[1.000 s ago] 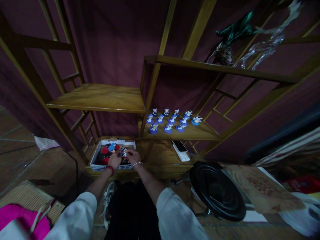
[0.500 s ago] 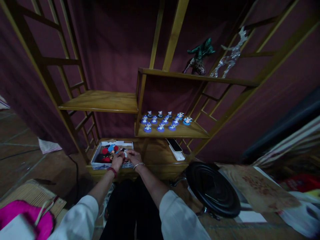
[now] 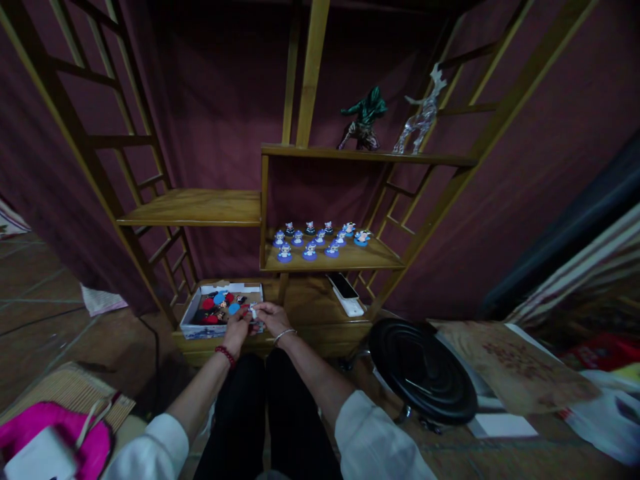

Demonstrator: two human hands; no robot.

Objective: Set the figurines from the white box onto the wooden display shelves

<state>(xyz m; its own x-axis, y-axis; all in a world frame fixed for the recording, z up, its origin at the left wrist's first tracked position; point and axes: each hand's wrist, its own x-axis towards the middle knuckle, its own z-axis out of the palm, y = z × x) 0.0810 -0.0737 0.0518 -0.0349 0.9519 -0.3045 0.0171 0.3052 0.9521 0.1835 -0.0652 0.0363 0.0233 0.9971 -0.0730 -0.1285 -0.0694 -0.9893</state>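
My left hand [image 3: 239, 327] and my right hand [image 3: 273, 319] meet at the right front corner of a shallow box [image 3: 193, 329]. Between their closed fingers is a small white figurine [image 3: 253, 311], mostly covered by the fingertips. In the box lie several small pieces with red and blue round bases, among them a blue disc [image 3: 234, 309]. Several small figurines on purple bases, such as this front one [image 3: 285, 253], stand in rows on the shelf [image 3: 350, 261] above. Others there have blue or dark bases.
A phone [image 3: 343, 286] and a white object [image 3: 352, 307] lie on the bottom shelf. A green statue [image 3: 366, 119] and a clear deer figure [image 3: 421, 117] stand higher up. At my right is a round black stool [image 3: 423, 373]; a pink item [image 3: 95, 433] lies at my left.
The view has shifted, so the shelves appear further left. Both hands have drawn slightly back towards the box's front corner, still together on the white figurine; a blue disc in the box is now uncovered.
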